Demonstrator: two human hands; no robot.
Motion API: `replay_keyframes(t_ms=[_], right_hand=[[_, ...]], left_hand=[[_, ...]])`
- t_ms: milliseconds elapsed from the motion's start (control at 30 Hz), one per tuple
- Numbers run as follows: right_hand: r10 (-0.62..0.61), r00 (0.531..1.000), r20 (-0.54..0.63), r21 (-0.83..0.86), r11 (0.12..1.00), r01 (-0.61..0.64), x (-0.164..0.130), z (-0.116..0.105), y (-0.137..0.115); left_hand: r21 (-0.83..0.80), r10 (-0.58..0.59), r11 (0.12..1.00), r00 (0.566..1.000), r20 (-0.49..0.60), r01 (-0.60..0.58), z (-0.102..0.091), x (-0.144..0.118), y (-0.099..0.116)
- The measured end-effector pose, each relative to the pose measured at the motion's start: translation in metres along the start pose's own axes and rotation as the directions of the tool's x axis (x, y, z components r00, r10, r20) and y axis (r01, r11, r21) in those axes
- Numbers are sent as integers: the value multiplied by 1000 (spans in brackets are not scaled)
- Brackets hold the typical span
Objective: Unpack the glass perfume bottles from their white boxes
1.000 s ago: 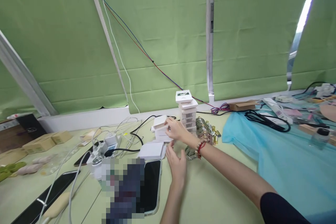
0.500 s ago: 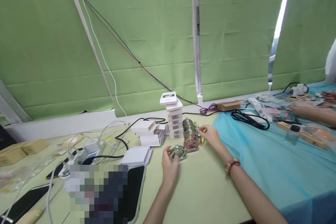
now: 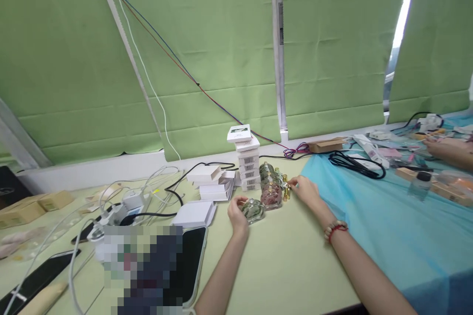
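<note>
My left hand (image 3: 238, 216) curls around the left side of a low glass jar (image 3: 253, 210) with a knobbed lid and greenish contents, which rests on the table. Just beyond it stands a row of similar jars: a reddish one (image 3: 271, 196) in front and a dark green one (image 3: 267, 172) behind. At the right side of that row are small gold-coloured pieces (image 3: 286, 193), perhaps little vials. My right hand (image 3: 305, 191), with a bead bracelet at the wrist, has its fingertips pinched together beside them. What sits between those fingertips is too small to make out.
White boxes (image 3: 249, 167) form a tall stack behind the jars, with more white cartons (image 3: 195, 213) to the left. Cables, plugs and phones (image 3: 190, 261) crowd the left side. Blue sheeting (image 3: 369, 221) covers the right, with a bottle (image 3: 420, 184) and another person's hand (image 3: 443, 150).
My left thumb has moved off the front of the green jar toward its left side. My right hand stays near the gold pieces. The view has shifted slightly.
</note>
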State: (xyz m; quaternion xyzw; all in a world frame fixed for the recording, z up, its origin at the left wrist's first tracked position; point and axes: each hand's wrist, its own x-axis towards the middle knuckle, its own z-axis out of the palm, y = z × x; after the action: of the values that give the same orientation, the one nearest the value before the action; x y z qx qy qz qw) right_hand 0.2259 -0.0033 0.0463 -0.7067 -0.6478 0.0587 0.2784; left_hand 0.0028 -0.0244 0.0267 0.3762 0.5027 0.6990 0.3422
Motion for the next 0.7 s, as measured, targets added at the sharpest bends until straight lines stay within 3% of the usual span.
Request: replay_keyframes(t_ms=[133,200,400,600,700], right_hand=[[-66,998,-18,-16,998,66,1,6,7],[-74,997,-29,-24,997,73,1,10,7],[-32,999,-29,-30,999,31,-1,20,3],[12,999,-48,-14,1000,-13,1,28,3],[41,987,-152,57,998,-32,3,27,5]], left_hand=[[-76,-172,982,984,41,175,1,0,4],[-67,-204,976,978,39,207,-2,0,8],[152,15,988,999,41,-21,-13,2,21],[105,-113,989,987,114,101,-10,2,16],[90,-148,986,985,94,139,-10,3,15]])
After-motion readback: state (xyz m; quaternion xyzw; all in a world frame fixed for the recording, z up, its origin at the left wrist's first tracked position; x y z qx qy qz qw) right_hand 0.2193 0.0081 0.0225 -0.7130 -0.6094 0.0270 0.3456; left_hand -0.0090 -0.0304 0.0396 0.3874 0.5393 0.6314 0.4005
